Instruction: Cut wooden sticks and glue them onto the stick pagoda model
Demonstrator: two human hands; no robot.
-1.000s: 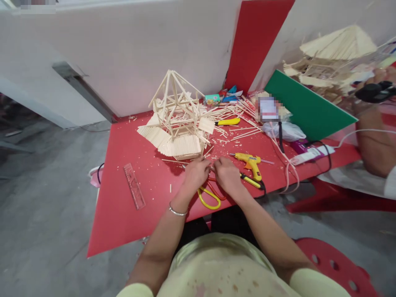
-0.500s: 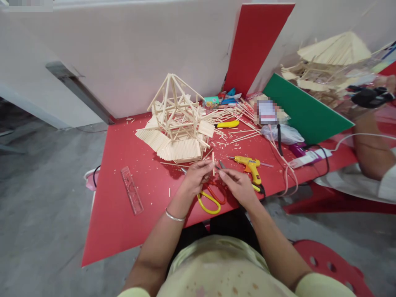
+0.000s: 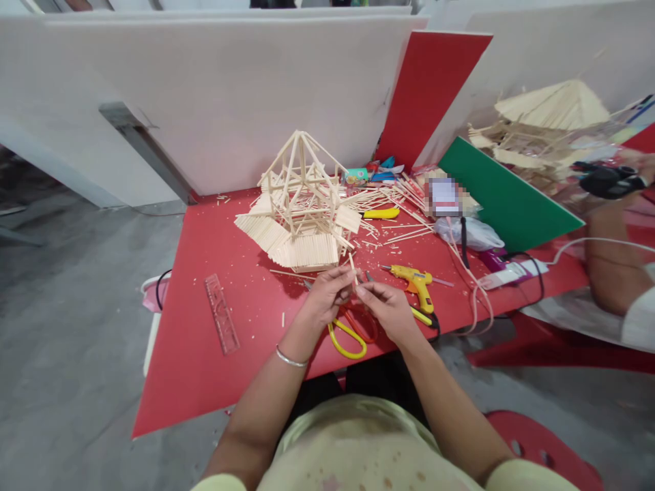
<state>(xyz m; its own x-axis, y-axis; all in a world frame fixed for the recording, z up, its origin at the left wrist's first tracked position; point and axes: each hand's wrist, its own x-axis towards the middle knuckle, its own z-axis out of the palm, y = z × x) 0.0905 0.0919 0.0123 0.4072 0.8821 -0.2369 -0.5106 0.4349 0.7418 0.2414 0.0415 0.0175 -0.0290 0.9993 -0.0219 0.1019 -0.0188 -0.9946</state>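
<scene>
Near the table's front edge, my left hand (image 3: 330, 294) pinches a short pale wooden stick (image 3: 352, 264) that points up and away from me. The fingers of my right hand (image 3: 387, 308) are closed at the stick's lower end, by the left fingertips. Beneath the hands lie scissors (image 3: 348, 353) with a yellow and a red handle loop; the hands hide part of them. Just beyond stands a model building (image 3: 301, 204) made of wooden sticks, with an open pointed roof frame and slatted panels around its base.
On the red table (image 3: 199, 239), a yellow glue gun (image 3: 417, 281) lies to the right and a clear ruler (image 3: 222, 315) to the left. Loose sticks (image 3: 409, 232) and a yellow-handled tool (image 3: 381, 213) lie behind. A green board (image 3: 512, 198) stands before another person's arm (image 3: 608, 259).
My right fingers have come in to the stick's lower end, and the stick now leans instead of standing straight. The whole view has shifted slightly with my head.
</scene>
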